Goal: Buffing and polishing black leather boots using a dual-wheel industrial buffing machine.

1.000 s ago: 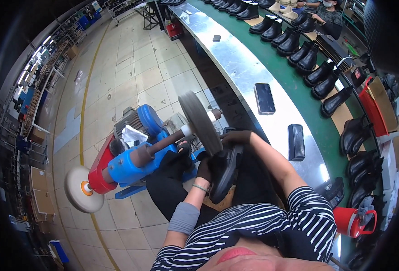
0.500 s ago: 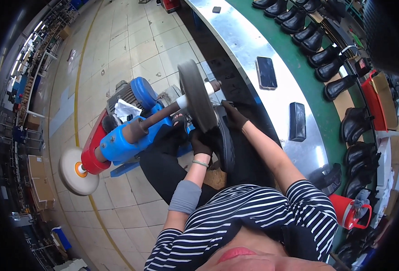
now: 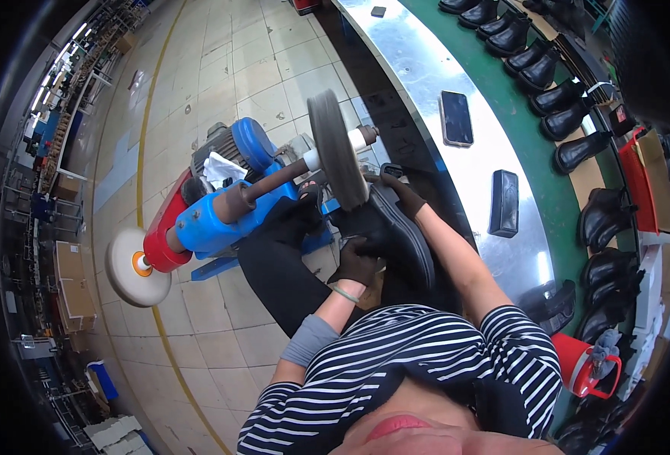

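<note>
A black leather boot point(image 3: 404, 246) is held between my two gloved hands, its toe toward me. My left hand point(image 3: 357, 262), in a dark glove, is closed on the boot's left side. At the far end, beside the heel, my right hand point(image 3: 404, 197) grips the boot; some of its fingers are hidden. Just above that end stands a dark buffing wheel point(image 3: 335, 148), blurred as if spinning. Its lower edge meets or nearly meets the boot; I cannot tell which. The wheel sits on the shaft of a blue and red polishing machine point(image 3: 225, 220).
A white buffing wheel point(image 3: 134, 265) is on the machine's other end. To the right runs a metal table point(image 3: 418, 68) with a phone point(image 3: 456, 118) and a black oblong block point(image 3: 505, 202). Beyond it, black boots point(image 3: 581, 152) line a green surface. A red mug point(image 3: 577, 364) stands near my right elbow.
The boot has turned, showing more of its upper, and shifted slightly right. My left hand has come nearer to me and to the right. The whole view has shifted a little.
</note>
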`<control>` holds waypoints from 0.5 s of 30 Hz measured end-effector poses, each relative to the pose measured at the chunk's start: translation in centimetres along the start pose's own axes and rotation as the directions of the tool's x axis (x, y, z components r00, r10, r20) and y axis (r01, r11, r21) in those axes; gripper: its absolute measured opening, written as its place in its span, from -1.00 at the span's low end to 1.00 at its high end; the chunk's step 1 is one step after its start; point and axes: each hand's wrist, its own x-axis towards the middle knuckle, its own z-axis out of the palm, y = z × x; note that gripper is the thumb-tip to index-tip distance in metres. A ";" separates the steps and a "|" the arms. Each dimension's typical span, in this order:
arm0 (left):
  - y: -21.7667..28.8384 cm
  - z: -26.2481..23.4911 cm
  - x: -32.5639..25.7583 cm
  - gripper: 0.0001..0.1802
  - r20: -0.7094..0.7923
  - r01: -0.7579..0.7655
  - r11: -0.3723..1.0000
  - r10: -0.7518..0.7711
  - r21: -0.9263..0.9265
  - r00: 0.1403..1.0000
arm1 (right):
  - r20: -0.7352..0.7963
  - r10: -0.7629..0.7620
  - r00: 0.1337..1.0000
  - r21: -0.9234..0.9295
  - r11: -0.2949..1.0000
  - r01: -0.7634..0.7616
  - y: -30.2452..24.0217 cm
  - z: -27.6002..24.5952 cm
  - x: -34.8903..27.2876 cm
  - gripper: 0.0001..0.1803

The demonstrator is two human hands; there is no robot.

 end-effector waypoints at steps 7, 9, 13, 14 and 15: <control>-1.4 0.0 1.7 -0.77 0.167 0.006 0.993 -0.025 0.114 0.986 | -0.054 -0.531 0.846 -0.321 0.811 0.489 1.1 -6.2 -1.1 -0.36; -1.1 0.8 2.2 -0.77 0.201 -0.041 0.979 0.000 0.201 0.980 | -0.041 -0.500 0.865 -0.315 0.828 0.464 1.1 -9.1 -2.6 -0.25; -1.4 -0.5 2.5 -0.75 0.183 -0.052 0.992 0.031 0.111 0.983 | -0.177 -0.520 0.836 -0.548 0.758 0.355 0.3 0.0 -7.1 -0.12; -1.9 -0.5 2.9 -0.80 0.217 -0.068 0.988 0.037 0.139 0.976 | -0.164 -0.530 0.832 -0.653 0.690 0.311 -0.5 0.9 -8.0 -0.10; -3.0 -0.7 3.3 -0.80 0.221 -0.078 0.988 0.047 0.133 0.974 | -0.161 -0.538 0.827 -0.659 0.683 0.316 -1.0 1.9 -8.6 -0.10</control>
